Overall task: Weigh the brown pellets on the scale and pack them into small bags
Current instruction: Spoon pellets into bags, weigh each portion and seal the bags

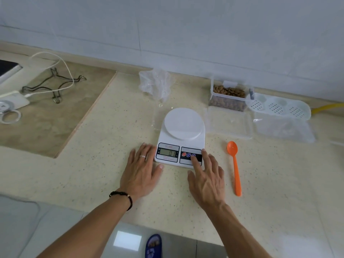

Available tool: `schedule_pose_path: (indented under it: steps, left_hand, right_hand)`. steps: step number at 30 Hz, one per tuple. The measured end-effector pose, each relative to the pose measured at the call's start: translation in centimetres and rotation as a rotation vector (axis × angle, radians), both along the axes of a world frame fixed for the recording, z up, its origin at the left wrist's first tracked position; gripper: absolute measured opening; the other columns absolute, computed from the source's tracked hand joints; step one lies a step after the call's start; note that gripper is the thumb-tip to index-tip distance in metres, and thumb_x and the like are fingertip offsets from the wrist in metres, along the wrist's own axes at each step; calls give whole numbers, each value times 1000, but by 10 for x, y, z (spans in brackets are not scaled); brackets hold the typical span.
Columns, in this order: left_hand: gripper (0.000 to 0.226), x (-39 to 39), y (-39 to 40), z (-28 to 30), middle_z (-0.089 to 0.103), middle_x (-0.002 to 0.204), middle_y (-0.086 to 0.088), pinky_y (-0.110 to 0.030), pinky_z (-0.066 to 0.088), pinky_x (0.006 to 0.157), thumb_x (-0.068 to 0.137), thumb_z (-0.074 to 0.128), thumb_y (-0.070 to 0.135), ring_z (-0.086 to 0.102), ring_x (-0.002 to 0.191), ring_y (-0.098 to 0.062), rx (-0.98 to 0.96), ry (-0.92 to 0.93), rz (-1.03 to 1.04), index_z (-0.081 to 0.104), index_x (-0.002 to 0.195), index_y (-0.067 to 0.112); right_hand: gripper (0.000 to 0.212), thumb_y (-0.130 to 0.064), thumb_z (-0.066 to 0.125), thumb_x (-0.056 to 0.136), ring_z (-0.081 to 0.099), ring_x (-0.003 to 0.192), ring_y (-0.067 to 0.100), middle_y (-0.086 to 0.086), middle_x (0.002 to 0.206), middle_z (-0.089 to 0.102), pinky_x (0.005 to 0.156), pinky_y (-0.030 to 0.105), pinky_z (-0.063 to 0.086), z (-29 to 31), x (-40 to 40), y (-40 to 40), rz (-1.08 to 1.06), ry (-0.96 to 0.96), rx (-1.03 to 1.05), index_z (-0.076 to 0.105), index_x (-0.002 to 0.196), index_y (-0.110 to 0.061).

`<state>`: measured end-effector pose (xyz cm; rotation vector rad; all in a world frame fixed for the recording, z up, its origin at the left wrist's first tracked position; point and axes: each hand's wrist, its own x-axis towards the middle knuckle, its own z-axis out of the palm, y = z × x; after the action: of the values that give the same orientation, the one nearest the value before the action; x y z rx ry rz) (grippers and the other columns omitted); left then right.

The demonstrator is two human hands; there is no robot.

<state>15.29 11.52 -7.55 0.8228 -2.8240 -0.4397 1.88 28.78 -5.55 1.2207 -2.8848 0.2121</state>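
1. Brown pellets (229, 91) are sitting in the clear tub (228, 97) at the far right of the counter, tub open on top, about two-thirds full by the look of it. Nothing is on the scale (181, 138) yet; its round platter is bare.

2. My left hand (141, 171) lies flat on the countertop (89, 164), fingers straight and relaxed, right up against the scale's left edge. Holding nothing.

3. My right hand (207, 175) is spread too, index fingertip down on the button strip at the near right of the scale. No grip on anything, just a press.

4. Handling guess: the pellets are dry, hard, small and loose, so they'll roll and scatter if tipped fast. Individually light, probably not fragile. I wouldn't pinch them by hand; the orange spoon (234, 167) lying just right of the scale is the obvious tool, gripped by the long handle.

5. The tub looks like stiff, smooth plastic. Take it by the side walls if it needs moving closer.

6. The small bags (155, 83) at the far side, left of the tub, look thin, crinkly and floppy. They'll need holding open at the mouth, and they're light enough to slide around on the platter.
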Motion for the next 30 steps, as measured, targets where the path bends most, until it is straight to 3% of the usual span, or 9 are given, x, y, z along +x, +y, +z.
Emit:
schedule_pose_path:
  steps: [7,12,14,18,22,25,28,30]
  left_hand:
    - [66,1,2,1,33,153,-7,-48,10,120,93,29,48,17,147,-23,-39,10,-15,27,148,10]
    - [61,-2,12,12,33,153,-7,-49,9,120,95,33,43,14,148,-25,-93,-1,-75,32,145,8]
    - [62,-8,20,19,31,154,-7,-49,10,120,95,32,44,14,148,-25,-116,-29,-120,31,146,9]
    - [62,-31,32,33,41,148,-12,-54,26,115,94,32,45,27,144,-29,-147,-58,-181,41,141,7]
    - [59,-63,41,45,44,147,-11,-54,29,113,95,33,45,30,142,-30,-150,-26,-245,43,140,7]
    - [59,-87,41,53,47,145,-11,-55,30,111,94,34,45,33,141,-30,-145,-21,-272,46,138,7]
    - [59,-105,35,56,48,144,-11,-56,30,112,94,35,44,33,141,-31,-134,-27,-292,45,139,7]
    - [60,-116,28,59,47,144,-11,-55,28,112,94,34,45,33,141,-31,-124,-36,-306,45,139,7]
  right_hand:
    - [54,-34,64,86,40,134,38,18,152,36,99,50,43,5,2,-3,3,-4,20,50,135,-18]
    - [58,-36,49,95,18,145,32,11,161,15,114,47,24,25,-8,10,11,-103,2,31,147,-19]
    - [58,-36,49,95,21,145,32,11,160,19,113,47,26,31,-16,21,-44,-120,1,33,147,-14]
    - [47,-28,59,90,51,117,36,16,136,51,88,45,45,36,-36,49,-212,-126,-114,52,131,-6]
    - [40,-35,53,95,59,100,30,9,114,61,78,35,45,46,-59,69,-421,-284,-91,56,126,-10]
    - [31,-37,60,90,65,88,26,5,101,68,73,30,50,44,-72,69,-500,-398,-126,67,111,-16]
    - [12,-29,61,87,66,70,22,2,81,68,68,37,58,44,-87,62,-515,-508,-110,69,87,-21]
    - [9,-23,62,86,65,66,20,1,75,68,64,38,59,48,-96,58,-540,-579,-175,68,81,-20]
